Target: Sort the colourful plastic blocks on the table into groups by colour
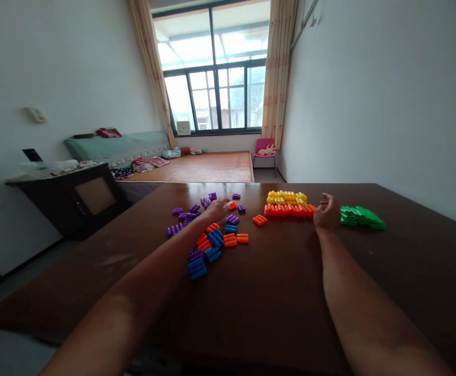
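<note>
My left hand (pixel 217 210) reaches into a loose pile of small ridged plastic blocks, its fingertips closed at an orange block (pixel 232 206). Purple blocks (pixel 188 217) lie around and behind that hand; blue blocks (pixel 197 268) and more orange blocks (pixel 230 239) are nearer me, partly under the forearm. At the right end of a straight row of orange blocks (pixel 288 210) is my right hand (pixel 327 211), fingers loosely curled and apart, with nothing visible in them. Stacked yellow blocks (pixel 286 198) stand just behind the row. One orange block (pixel 259 220) sits apart, left of it.
Green blocks (pixel 361 217) are stacked to the right of my right hand. Everything rests on a dark brown table (pixel 275 297). Beyond its far edge are a bed (pixel 212 164) and a pink chair (pixel 265 149); a dark cabinet (pixel 67 196) stands at left.
</note>
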Demonstrator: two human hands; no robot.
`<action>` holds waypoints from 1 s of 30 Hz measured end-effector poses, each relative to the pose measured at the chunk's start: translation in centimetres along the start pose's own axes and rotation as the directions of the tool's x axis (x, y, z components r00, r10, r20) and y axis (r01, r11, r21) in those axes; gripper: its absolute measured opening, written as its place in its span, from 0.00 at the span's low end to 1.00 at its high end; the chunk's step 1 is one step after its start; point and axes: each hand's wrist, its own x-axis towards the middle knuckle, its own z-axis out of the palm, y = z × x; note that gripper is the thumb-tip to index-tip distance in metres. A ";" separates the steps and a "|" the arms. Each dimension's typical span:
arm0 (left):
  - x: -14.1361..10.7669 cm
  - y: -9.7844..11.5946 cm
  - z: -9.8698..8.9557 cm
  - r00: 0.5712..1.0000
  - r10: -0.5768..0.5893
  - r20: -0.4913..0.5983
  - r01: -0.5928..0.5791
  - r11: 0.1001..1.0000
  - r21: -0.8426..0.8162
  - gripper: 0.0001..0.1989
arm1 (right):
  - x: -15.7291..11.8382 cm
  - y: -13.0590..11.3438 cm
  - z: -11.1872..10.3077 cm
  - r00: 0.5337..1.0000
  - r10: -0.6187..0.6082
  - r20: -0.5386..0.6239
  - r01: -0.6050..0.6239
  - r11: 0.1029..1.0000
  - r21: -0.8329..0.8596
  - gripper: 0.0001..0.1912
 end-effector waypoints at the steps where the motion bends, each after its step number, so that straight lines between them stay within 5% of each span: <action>1: 0.9 0.3 0.5 1.000 0.000 0.029 -0.002 0.997 0.071 0.18 | -0.1 -0.4 0.0 1.000 -0.020 0.012 0.019 1.000 0.009 0.26; 8: 4.1 0.8 3.3 0.994 -0.036 0.107 0.016 0.982 0.188 0.18 | -0.3 -1.8 -0.2 0.997 -0.060 0.052 0.058 0.998 0.034 0.25; 14: 3.1 1.1 1.7 0.999 0.011 0.031 -0.016 0.989 0.150 0.24 | -0.4 -4.1 -0.2 0.995 -0.064 0.080 0.054 0.992 0.112 0.22; 16: 2.2 1.9 1.2 0.997 0.052 -0.052 -0.050 0.998 0.038 0.23 | -1.0 -5.8 0.1 0.981 -0.074 0.181 0.032 0.975 0.222 0.19; 19: 0.3 3.4 1.1 0.990 0.114 -0.081 -0.130 0.963 -0.238 0.21 | -2.5 -9.0 1.1 0.858 -0.139 0.495 -0.101 0.899 0.426 0.17; 23: -2.7 4.9 1.7 0.984 0.164 -0.065 -0.174 0.847 -0.503 0.24 | -5.0 -13.1 2.0 0.511 -0.394 0.764 -0.278 0.765 0.581 0.20; 25: -3.8 5.2 1.7 0.985 0.160 -0.057 -0.163 0.795 -0.585 0.27 | -5.5 -14.3 1.9 0.402 -0.469 0.786 -0.306 0.740 0.598 0.20; 27: -4.7 5.2 1.1 0.988 0.144 -0.059 -0.149 0.763 -0.629 0.29 | -5.2 -14.4 1.4 0.367 -0.460 0.808 -0.315 0.756 0.574 0.18; 30: -5.8 4.5 -0.6 0.988 0.118 -0.103 -0.156 0.781 -0.605 0.27 | -3.8 -12.4 0.7 0.396 -0.324 0.859 -0.323 0.827 0.460 0.12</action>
